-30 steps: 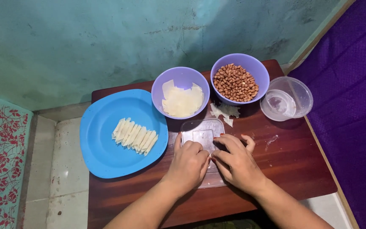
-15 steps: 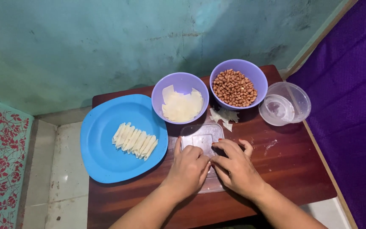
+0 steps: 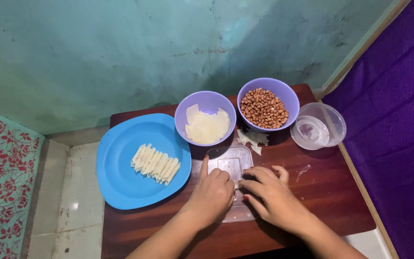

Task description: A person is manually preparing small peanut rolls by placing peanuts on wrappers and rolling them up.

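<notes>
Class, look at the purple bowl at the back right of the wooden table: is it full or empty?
Nearly full: the round purple bowl holds brown peanuts heaped almost to its rim.

wooden table (image 3: 331, 192), blue plate (image 3: 120, 182), two purple bowls (image 3: 207, 103), clear tub (image 3: 331, 120)

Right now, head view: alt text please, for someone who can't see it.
Two bare hands, left hand and right hand, press on a clear plastic sheet on a dark wooden table. Behind: a blue plate of folded wrappers, two purple bowls, one of peanuts.
</notes>
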